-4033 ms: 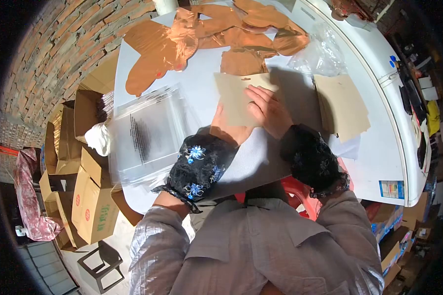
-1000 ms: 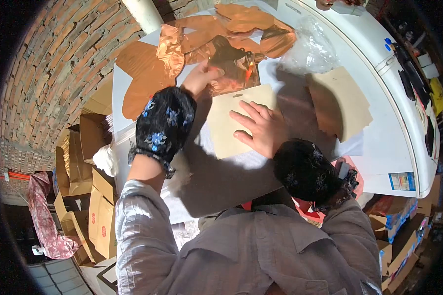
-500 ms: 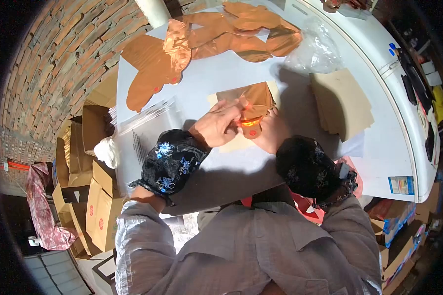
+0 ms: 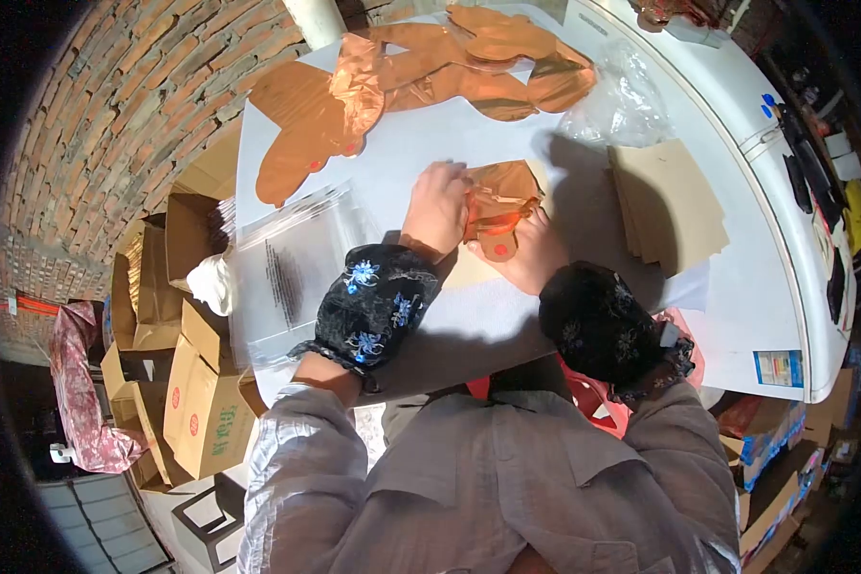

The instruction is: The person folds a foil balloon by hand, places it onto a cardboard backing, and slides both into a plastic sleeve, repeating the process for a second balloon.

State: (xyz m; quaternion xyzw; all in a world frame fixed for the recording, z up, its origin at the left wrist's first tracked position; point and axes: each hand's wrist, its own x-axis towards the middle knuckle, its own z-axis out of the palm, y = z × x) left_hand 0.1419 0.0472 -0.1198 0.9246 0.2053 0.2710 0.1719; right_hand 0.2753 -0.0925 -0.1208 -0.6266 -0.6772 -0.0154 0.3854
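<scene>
A copper-coloured foil piece (image 4: 502, 182) with a red dot on its rounded tab lies folded over a beige card (image 4: 471, 274) at the table's middle. My left hand (image 4: 436, 209) is at the foil's left edge, its fingers bent and closed on that edge. From the right, my right hand (image 4: 536, 253) holds the lower part of the foil beside the tab, thumb and fingers pressed together. More copper foil pieces (image 4: 301, 110) are spread along the far side of the table. A stack of beige cards (image 4: 670, 206) lies to the right.
Clear plastic sleeves (image 4: 292, 268) lie on the left of the white table (image 4: 402, 143). A crumpled clear bag (image 4: 622, 100) is at the back right. Open cardboard boxes (image 4: 201, 402) stand left of the table, beside a brick wall. A curved white panel (image 4: 784, 220) borders the right side.
My left hand has moved up and away from the tab to the foil's left edge. The foil's middle looks more crumpled and raised. The whole view has shifted slightly.
</scene>
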